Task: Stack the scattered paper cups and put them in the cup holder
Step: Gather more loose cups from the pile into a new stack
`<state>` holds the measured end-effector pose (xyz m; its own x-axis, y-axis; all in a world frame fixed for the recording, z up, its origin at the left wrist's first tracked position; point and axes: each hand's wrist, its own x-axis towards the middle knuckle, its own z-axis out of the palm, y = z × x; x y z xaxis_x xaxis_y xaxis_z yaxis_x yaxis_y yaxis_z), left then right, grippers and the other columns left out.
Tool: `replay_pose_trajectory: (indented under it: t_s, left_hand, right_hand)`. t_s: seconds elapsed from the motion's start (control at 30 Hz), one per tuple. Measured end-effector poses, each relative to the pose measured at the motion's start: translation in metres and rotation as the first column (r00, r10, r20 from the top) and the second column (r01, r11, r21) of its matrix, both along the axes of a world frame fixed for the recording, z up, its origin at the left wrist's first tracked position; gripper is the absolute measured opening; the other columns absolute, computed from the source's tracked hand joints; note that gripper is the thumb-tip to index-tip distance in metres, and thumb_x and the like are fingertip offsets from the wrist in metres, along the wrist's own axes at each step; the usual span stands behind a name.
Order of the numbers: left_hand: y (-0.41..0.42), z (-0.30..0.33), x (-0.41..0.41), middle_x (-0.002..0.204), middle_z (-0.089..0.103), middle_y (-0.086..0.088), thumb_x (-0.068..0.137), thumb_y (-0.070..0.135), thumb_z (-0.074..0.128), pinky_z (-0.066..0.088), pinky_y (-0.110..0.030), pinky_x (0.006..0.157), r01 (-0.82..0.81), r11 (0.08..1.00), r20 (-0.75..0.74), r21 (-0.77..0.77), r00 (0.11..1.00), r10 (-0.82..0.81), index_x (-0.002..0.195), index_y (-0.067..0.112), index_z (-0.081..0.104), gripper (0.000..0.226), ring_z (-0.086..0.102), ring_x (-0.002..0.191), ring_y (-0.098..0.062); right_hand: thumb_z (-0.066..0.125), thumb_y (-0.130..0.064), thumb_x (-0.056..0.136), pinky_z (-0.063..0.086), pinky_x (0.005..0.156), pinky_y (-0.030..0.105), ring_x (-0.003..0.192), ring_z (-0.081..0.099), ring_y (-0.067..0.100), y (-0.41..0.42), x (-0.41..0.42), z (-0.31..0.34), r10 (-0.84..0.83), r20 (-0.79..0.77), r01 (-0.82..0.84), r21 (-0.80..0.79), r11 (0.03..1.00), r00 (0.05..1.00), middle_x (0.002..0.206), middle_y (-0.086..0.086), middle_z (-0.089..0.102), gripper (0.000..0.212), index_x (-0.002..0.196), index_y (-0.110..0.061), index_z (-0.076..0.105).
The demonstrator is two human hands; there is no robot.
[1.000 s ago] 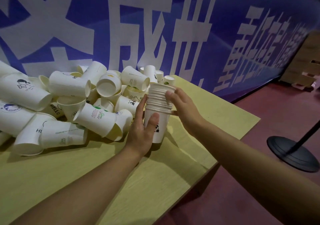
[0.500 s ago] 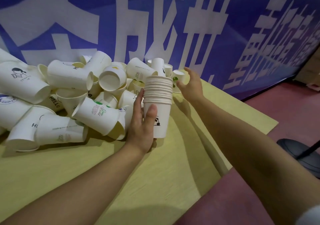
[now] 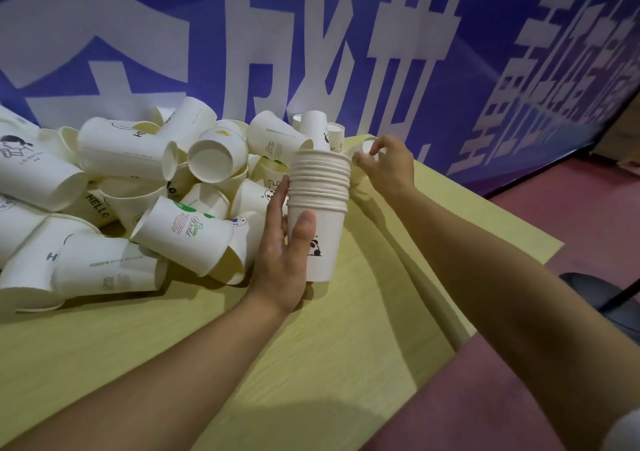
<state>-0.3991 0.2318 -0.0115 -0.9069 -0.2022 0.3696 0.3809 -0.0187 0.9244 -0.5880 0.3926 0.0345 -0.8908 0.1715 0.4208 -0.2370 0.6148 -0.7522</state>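
Observation:
My left hand (image 3: 287, 246) grips a stack of several nested white paper cups (image 3: 320, 204), upright on the yellow table (image 3: 346, 346); the bottom cup bears a small panda print. Behind the stack, at the table's far right corner, my right hand (image 3: 388, 166) pinches the rim of a small white paper cup (image 3: 367, 147). A big heap of scattered white paper cups (image 3: 138, 190) lies to the left, most on their sides. No cup holder is in view.
A blue banner with large white characters (image 3: 311, 34) hangs right behind the table. To the right the table ends above a dark red floor (image 3: 571, 208), where a black round stand base (image 3: 602, 298) sits.
My right hand left the stack's rim and reached back to the far corner, where it now pinches a single cup. My left hand kept hold of the stack.

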Motion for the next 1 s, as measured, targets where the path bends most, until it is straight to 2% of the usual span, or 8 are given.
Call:
replay_pose_trajectory:
  t_s: [0.13, 0.27, 0.43, 0.53, 0.63, 0.77, 0.9, 1.0]
  left_hand:
    - [-0.001, 0.004, 0.005, 0.135, 0.06, -0.011, 0.094, 0.044, 0.052, 0.05, -0.01, 0.071, 0.033, 0.999, -0.015, 0.0, 0.999, -0.033, 0.157, 0.029, 0.025, 0.071, 0.066, 0.092, 0.007]
    - [-0.002, 0.006, 0.018, 0.129, 0.061, -0.011, 0.091, 0.051, 0.051, 0.053, -0.016, 0.066, 0.071, 0.997, -0.025, -0.021, 0.997, -0.071, 0.155, 0.033, 0.025, 0.072, 0.068, 0.088, 0.001]
    - [0.001, 0.018, 0.049, 0.132, 0.059, 0.005, 0.081, 0.074, 0.058, 0.055, -0.019, 0.075, 0.135, 0.985, -0.048, -0.103, 0.989, -0.141, 0.152, 0.039, 0.025, 0.085, 0.067, 0.103, -0.003]
    - [-0.005, 0.022, 0.071, 0.132, 0.06, 0.009, 0.09, 0.056, 0.056, 0.056, -0.022, 0.076, 0.169, 0.974, -0.046, -0.147, 0.983, -0.178, 0.15, 0.044, 0.026, 0.068, 0.067, 0.106, -0.005]
    - [-0.03, 0.017, 0.097, 0.14, 0.057, 0.012, 0.085, 0.062, 0.055, 0.055, -0.025, 0.086, 0.171, 0.957, -0.024, -0.234, 0.983, -0.181, 0.147, 0.056, 0.027, 0.069, 0.062, 0.118, -0.007]
    - [-0.059, 0.017, 0.125, 0.145, 0.042, 0.038, 0.08, 0.083, 0.049, 0.047, -0.017, 0.099, 0.144, 0.915, -0.018, -0.376, 0.986, -0.163, 0.144, 0.068, 0.018, 0.072, 0.046, 0.132, 0.007]
    - [-0.079, 0.026, 0.143, 0.137, 0.038, 0.051, 0.08, 0.084, 0.046, 0.044, -0.006, 0.093, 0.107, 0.9, -0.022, -0.423, 0.991, -0.128, 0.142, 0.072, 0.013, 0.071, 0.043, 0.128, 0.018]
    - [-0.095, 0.022, 0.154, 0.146, 0.044, 0.031, 0.079, 0.084, 0.048, 0.051, -0.03, 0.101, 0.075, 0.898, -0.019, -0.434, 0.995, -0.093, 0.144, 0.069, 0.013, 0.075, 0.05, 0.13, 0.003]
  right_hand:
    - [0.082, -0.022, 0.082, 0.059, 0.079, 0.025, 0.098, 0.061, 0.019, 0.016, 0.062, 0.008, 0.14, 0.075, -0.135, -0.073, 0.988, 0.987, 0.115, -0.001, 0.055, 0.057, 0.126, -0.02, 0.047]
    - [0.084, -0.024, 0.08, 0.058, 0.09, 0.033, 0.107, 0.058, 0.021, 0.036, 0.113, 0.015, 0.256, 0.274, -0.319, 0.218, 0.923, 0.927, 0.129, 0.003, 0.051, 0.088, 0.15, -0.033, 0.031]
    - [0.078, -0.022, 0.085, 0.049, 0.103, 0.044, 0.13, 0.051, 0.027, 0.044, 0.149, 0.035, 0.226, 0.707, -0.622, 0.368, 0.691, 0.67, 0.152, 0.005, 0.041, 0.092, 0.154, -0.04, 0.019]
    - [0.079, -0.019, 0.084, 0.057, 0.091, 0.036, 0.114, 0.059, 0.022, 0.042, 0.166, 0.043, 0.288, 0.581, -0.562, 0.37, 0.74, 0.761, 0.143, 0.009, 0.049, 0.091, 0.153, -0.036, 0.022]
    - [0.078, -0.015, 0.083, 0.062, 0.084, 0.04, 0.106, 0.065, 0.025, 0.039, 0.186, 0.053, 0.436, 0.223, -0.45, 0.012, 0.893, 0.872, 0.137, 0.011, 0.05, 0.091, 0.153, -0.036, 0.023]
    - [0.076, -0.011, 0.085, 0.06, 0.087, 0.044, 0.111, 0.067, 0.028, 0.007, 0.225, 0.065, 0.536, -0.163, -0.534, -0.521, 0.666, 0.828, 0.136, 0.013, 0.051, 0.086, 0.149, -0.038, 0.026]
    - [0.08, -0.021, 0.08, 0.059, 0.089, 0.045, 0.12, 0.061, 0.03, -0.043, 0.267, 0.062, 0.603, -0.198, -0.61, -0.494, 0.62, 0.773, 0.142, 0.013, 0.046, 0.083, 0.141, -0.05, 0.032]
    - [0.072, -0.024, 0.09, 0.059, 0.092, 0.043, 0.118, 0.062, 0.022, -0.076, 0.287, 0.051, 0.637, -0.179, -0.643, -0.425, 0.637, 0.749, 0.137, 0.004, 0.054, 0.068, 0.142, -0.047, 0.034]
